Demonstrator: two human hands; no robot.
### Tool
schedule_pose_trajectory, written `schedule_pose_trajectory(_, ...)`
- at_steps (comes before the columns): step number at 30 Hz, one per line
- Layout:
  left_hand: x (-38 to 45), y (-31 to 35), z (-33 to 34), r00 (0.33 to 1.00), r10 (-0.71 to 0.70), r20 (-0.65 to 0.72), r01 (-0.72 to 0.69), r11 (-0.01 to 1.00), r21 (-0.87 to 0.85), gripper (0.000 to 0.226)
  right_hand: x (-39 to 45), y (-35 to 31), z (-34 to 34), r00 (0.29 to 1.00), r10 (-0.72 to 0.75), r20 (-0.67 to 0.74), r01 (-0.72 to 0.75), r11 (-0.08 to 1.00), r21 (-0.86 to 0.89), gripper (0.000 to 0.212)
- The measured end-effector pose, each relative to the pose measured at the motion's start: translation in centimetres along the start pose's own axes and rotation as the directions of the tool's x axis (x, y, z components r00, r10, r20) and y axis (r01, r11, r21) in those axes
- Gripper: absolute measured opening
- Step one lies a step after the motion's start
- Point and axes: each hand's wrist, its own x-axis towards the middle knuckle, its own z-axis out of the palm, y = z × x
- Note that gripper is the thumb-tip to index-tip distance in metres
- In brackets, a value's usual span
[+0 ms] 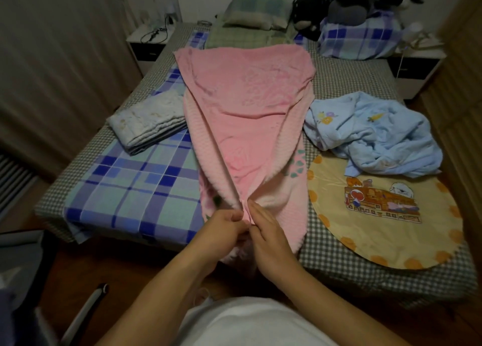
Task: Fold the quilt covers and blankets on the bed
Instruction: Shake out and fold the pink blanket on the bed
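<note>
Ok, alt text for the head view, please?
Both hands, left and right, pinch the near end of a pink blanket spread down the bed. A folded quilt lies left, a crumpled blue cover right.

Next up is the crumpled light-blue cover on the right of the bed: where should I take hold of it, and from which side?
Probably the loose flap of the light-blue cover lying over the round yellow mat, approached from the foot of the bed. That edge is nearest and lies flat and free, while the rest is bunched with corners hidden. Both hands, left hand and right hand, currently pinch the pink blanket.
</note>
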Motion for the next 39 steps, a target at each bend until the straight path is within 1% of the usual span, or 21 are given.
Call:
schedule_pose_trajectory(4,-0.2,0.1,0.2,1.000,0.014,-0.015,-0.014,0.999,0.034,0.016,-0.5,0.2,0.2,0.999,-0.043,0.001,0.043,0.999,-0.010,0.059)
schedule_pose_trajectory(6,-0.5,0.4,0.6,1.000,0.006,-0.006,-0.006,1.000,-0.007,0.019,-0.7,0.7,0.3,0.997,-0.080,-0.004,0.079,0.996,-0.031,0.061)
schedule_pose_trajectory(8,-0.7,0.4,0.8,1.000,-0.005,0.006,0.005,0.999,-0.039,0.020,-0.7,1.0,0.4,0.992,-0.124,0.014,0.125,0.988,-0.089,0.068)
schedule_pose_trajectory(11,-0.8,1.0,0.6,0.999,-0.036,0.030,0.037,0.999,-0.023,0.021,-0.9,0.9,0.3,0.987,-0.156,0.038,0.160,0.968,-0.192,0.083)
schedule_pose_trajectory(13,-0.8,1.5,0.4,0.997,-0.051,0.062,0.053,0.998,-0.037,0.030,-1.0,0.9,0.3,0.982,-0.191,0.014,0.189,0.956,-0.223,0.090)
schedule_pose_trajectory(15,-0.7,1.9,0.4,0.995,-0.059,0.083,0.059,0.998,0.003,0.043,-1.0,1.3,0.4,0.972,-0.234,-0.033,0.220,0.947,-0.235,0.084)
schedule_pose_trajectory(17,-0.5,2.1,0.5,0.995,-0.071,0.066,0.069,0.997,0.027,0.045,-0.9,1.8,0.5,0.968,-0.245,-0.052,0.228,0.948,-0.221,0.076)
schedule_pose_trajectory(19,-0.2,2.5,0.8,0.994,-0.071,0.089,0.068,0.997,0.032,0.050,-0.6,1.9,0.4,0.969,-0.234,-0.074,0.211,0.950,-0.232,0.070)
schedule_pose_trajectory(22,-0.7,3.6,1.3,0.986,-0.013,0.164,-0.012,0.989,0.148,0.042,-0.3,2.0,-0.3,0.975,-0.205,-0.090,0.178,0.953,-0.243,0.067)
schedule_pose_trajectory(24,-1.0,4.0,1.1,0.975,0.058,0.215,-0.093,0.983,0.158,0.041,-0.3,2.0,-1.2,0.952,-0.270,-0.144,0.230,0.942,-0.245,0.063)
schedule_pose_trajectory(28,-1.0,4.6,0.3,0.934,0.191,0.301,-0.279,0.917,0.284,0.041,0.1,2.5,-1.7,0.869,-0.421,-0.259,0.339,0.889,-0.308,0.065)
schedule_pose_trajectory(30,0.0,5.0,-0.1,0.924,0.235,0.300,-0.334,0.879,0.340,0.044,0.7,2.4,-1.5,0.842,-0.443,-0.309,0.363,0.887,-0.284,0.060)
schedule_pose_trajectory(31,1.0,5.2,-0.4,0.922,0.284,0.264,-0.372,0.840,0.395,0.041,0.9,2.5,-1.6,0.840,-0.430,-0.331,0.359,0.898,-0.254,0.058)
schedule_pose_trajectory(32,2.1,5.3,-0.7,0.904,0.370,0.214,-0.427,0.781,0.455,0.035,1.1,2.4,-1.8,0.846,-0.397,-0.356,0.342,0.916,-0.210,0.055)
schedule_pose_trajectory(33,3.4,5.3,-1.2,0.864,0.474,0.170,-0.488,0.705,0.515,0.029,1.2,2.3,-2.2,0.852,-0.351,-0.388,0.311,0.936,-0.164,0.052)
schedule_pose_trajectory(34,4.9,5.3,-1.8,0.805,0.564,0.186,-0.561,0.619,0.550,0.025,1.4,2.0,-2.8,0.855,-0.303,-0.421,0.276,0.953,-0.125,0.050)
schedule_pose_trajectory(35,6.1,5.7,-2.2,0.738,0.621,0.263,-0.643,0.529,0.554,0.029,1.6,1.7,-3.5,0.854,-0.259,-0.451,0.243,0.966,-0.094,0.049)
schedule_pose_trajectory(36,7.2,6.7,-2.3,0.666,0.643,0.379,-0.730,0.456,0.509,0.037,1.9,1.1,-4.3,0.850,-0.222,-0.478,0.218,0.974,-0.065,0.049)
schedule_pose_trajectory(37,8.1,8.0,-2.3,0.607,0.615,0.503,-0.794,0.437,0.424,0.042,2.3,0.4,-5.3,0.840,-0.198,-0.504,0.203,0.978,-0.044,0.048)
schedule_pose_trajectory(38,8.8,9.8,-2.0,0.570,0.552,0.608,-0.817,0.463,0.345,0.040,2.6,-0.6,-6.5,0.829,-0.186,-0.528,0.200,0.979,-0.031,0.045)
schedule_pose_trajectory(39,9.5,11.6,-1.7,0.531,0.485,0.695,-0.823,0.490,0.287,0.032,2.9,-1.8,-7.8,0.814,-0.184,-0.551,0.204,0.979,-0.026,0.040)
